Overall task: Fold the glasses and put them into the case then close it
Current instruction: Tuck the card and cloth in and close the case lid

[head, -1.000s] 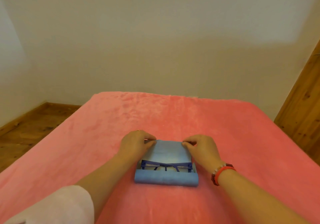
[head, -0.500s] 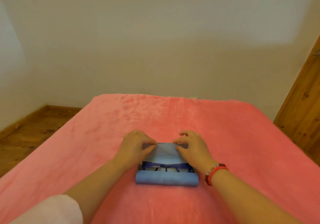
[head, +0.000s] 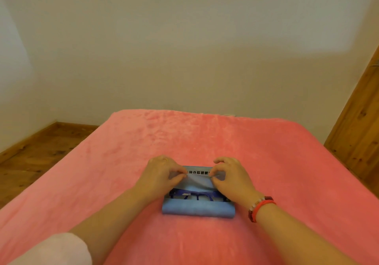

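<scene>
Blue fabric case (head: 198,210) lying on the pink bed (head: 266,152), long axis left to right across the view, directly in front of the body. Folded dark-blue glasses (head: 196,194) lying in the case trough, frame parallel to that same long axis, just behind the rolled near edge. Flap (head: 198,182) rising from the far side of the glasses, its free edge lifted and pinched at both ends; printed lettering showing just beyond that edge.

Left hand (head: 162,177) at the left end of the flap edge, thumb and forefinger pressed together on the fabric. Right hand (head: 230,179) at the right end, same pinch, other fingers curled loosely. Both about equally near the case, one at each end, wrists flanking the glasses. Red bracelet (head: 261,207) on the right wrist.

Probable step: closing. Flap edge lies beyond the glasses, near roll lies this side, so closing likely means drawing the edge toward the body, over the frame, kept square to the long axis. Uneven pull could skew the flap or catch the frame.
</scene>
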`<state>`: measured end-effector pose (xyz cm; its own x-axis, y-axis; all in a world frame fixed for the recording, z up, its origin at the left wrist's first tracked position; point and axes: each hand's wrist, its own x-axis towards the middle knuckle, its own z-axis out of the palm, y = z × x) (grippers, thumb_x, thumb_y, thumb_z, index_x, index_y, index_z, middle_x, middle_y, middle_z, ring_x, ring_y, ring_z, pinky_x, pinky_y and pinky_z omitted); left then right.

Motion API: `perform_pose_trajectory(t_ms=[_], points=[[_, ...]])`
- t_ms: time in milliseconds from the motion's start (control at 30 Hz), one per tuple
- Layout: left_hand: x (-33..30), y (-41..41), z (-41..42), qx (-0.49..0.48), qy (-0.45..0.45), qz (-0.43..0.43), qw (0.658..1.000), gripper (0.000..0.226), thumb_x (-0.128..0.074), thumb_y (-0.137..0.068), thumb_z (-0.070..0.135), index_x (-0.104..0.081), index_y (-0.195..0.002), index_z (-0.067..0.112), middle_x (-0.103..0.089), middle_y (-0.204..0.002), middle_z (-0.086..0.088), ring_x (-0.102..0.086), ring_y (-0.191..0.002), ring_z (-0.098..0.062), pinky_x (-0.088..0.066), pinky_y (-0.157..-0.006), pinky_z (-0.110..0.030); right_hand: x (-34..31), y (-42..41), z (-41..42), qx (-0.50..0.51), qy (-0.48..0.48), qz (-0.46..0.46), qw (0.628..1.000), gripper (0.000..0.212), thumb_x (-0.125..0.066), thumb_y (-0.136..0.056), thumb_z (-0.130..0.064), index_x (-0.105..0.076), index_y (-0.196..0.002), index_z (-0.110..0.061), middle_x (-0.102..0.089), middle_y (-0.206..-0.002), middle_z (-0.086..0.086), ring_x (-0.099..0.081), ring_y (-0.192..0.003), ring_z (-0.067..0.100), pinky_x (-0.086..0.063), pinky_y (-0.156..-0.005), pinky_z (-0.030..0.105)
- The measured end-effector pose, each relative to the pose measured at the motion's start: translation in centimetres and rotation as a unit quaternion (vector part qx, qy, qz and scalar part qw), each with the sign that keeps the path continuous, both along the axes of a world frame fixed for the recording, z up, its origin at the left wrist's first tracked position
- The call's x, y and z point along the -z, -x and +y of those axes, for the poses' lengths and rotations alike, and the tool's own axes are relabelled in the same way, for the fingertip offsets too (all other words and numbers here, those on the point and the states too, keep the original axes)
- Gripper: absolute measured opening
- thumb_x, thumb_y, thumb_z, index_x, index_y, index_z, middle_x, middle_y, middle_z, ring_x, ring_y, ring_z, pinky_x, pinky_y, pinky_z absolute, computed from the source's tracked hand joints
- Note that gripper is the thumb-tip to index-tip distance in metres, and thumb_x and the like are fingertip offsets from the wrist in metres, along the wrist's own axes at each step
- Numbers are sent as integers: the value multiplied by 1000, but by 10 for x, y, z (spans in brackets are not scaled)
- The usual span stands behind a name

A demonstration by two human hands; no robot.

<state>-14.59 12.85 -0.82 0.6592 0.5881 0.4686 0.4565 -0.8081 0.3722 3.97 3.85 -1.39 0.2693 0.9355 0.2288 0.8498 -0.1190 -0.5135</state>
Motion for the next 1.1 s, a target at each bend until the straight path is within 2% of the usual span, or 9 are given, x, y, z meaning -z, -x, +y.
perform_pose_trajectory(t_ms=[100, 300, 467, 567, 633, 767, 833, 967, 1100], points=[[-2, 3, 0, 13, -24, 1, 1000, 35, -48, -73, 42, -76, -78, 22, -75, -66, 2, -67, -65, -21, -55, -70, -35, -1, -3, -6, -2, -19, -8, 1000, 12, -61, -76, -12, -71, -82, -14, -62, -115, 4, -47, -112, 23, -36, -96, 32], [-4, 9, 0, 18, -26, 6, 999, 33, -48, -75, 42, -76, -80, 25, -75, -66, 3, -67, -64, -18, -56, -68, -41, -3, -9, -21, 3, -48, -4, 999, 14, -60, -78, -6, -71, -82, -14, -66, -81, -5, -53, -90, 24, -42, -81, 33], [-1, 12, -1, 26, -29, 12, 999, 30, -49, -75, 42, -74, -81, 26, -75, -66, 4, -67, -63, -18, -54, -70, -39, -4, -9, -29, -20, -60, -7, 998, 16, -60, -79, -4, -71, -87, -13, -70, -86, -1, -55, -88, 23, -36, -76, 26], [2, 16, -4, 29, -58, 13, 998, 29, -50, -74, 40, -74, -82, 25, -75, -64, 6, -65, -61, -16, -46, -69, -25, -3, -10, -34, -34, -70, -14, 997, 15, -61, -79, -7, -72, -87, -11, -73, -87, 5, -53, -83, 20, -37, -75, 26], [5, 17, -5, 35, -70, 18, 997, 27, -51, -73, 39, -73, -80, 26, -73, -61, 7, -60, -60, -9, -39, -65, -19, -2, -9, -38, -43, -67, -28, 996, 18, -57, -76, -14, -73, -84, -11, -73, -83, 6, -56, -81, 23, -35, -72, 18], [12, 21, -7, 46, -51, 25, 997, 24, -50, -74, 40, -71, -76, 27, -71, -62, 10, -51, -69, -6, -41, -71, -28, 2, -7, -45, -69, -46, -44, 996, 15, -61, -79, -9, -73, -86, -13, -66, -83, -4, -53, -83, 17, -31, -67, 4], [17, 24, -9, 43, -47, 32, 997, 24, -49, -74, 41, -69, -76, 28, -70, -64, 11, -51, -70, -4, -36, -73, -26, 5, -7, -47, -82, -41, -48, 995, 15, -61, -79, -11, -73, -86, -15, -70, -87, 3, -55, -85, 20, -30, -70, 6], [23, 29, -13, 27, -106, 71, 992, 21, -49, -72, 41, -67, -70, 31, -66, -57, 14, -57, -61, -4, -30, -69, -19, 7, -4, -50, -95, -25, -49, 994, 21, -53, -75, -22, -72, -84, -17, -71, -86, 3, -54, -84, 20, -38, -72, 21], [32, 28, -15, 14, -141, 76, 987, 22, -48, -71, 42, -68, -67, 31, -64, -55, 16, -46, -69, 0, -27, -66, -20, 8, -1, -50, -102, -27, -67, 992, 26, -49, -73, -24, -72, -83, -17, -72, -85, 3, -52, -80, 16, -27, -68, 6]])
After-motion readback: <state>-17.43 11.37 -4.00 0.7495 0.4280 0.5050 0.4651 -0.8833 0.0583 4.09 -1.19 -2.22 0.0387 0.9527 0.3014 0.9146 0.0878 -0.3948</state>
